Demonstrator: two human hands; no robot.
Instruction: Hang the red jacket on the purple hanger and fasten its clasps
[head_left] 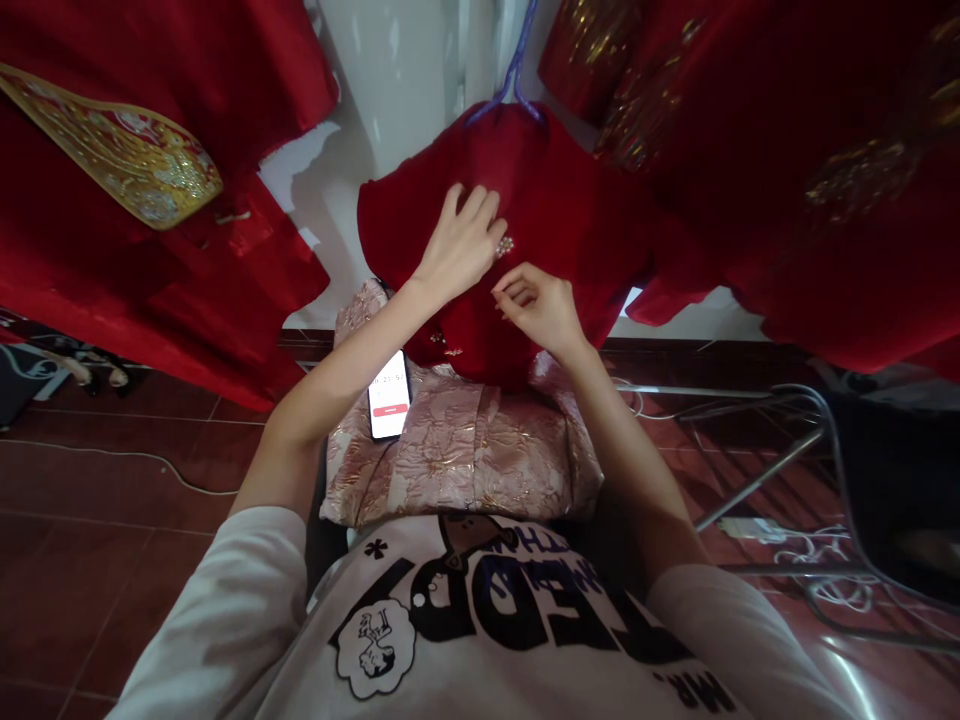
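Note:
A red velvet-like garment (577, 210) hangs in front of me on a purple hanger (517, 85), its lower part reaching my lap. My left hand (465, 240) lies against its upper middle with bent fingers gripping the cloth. By the left thumb sits a small cluster of beads (505, 245) on the fabric. Just below and to the right, my right hand (538, 308) is closed in a pinch; whatever is between its fingertips is too small to make out. Lower on the garment are more small bead clusters (437, 338). Across my lap lies pink brocade cloth (450, 450).
A lit phone (388, 400) rests on the brocade under my left forearm. Red garments with gold decoration (161, 170) hang at both sides. To the right stands a metal-framed chair (832, 430), with white cables (825, 570) on the tiled floor.

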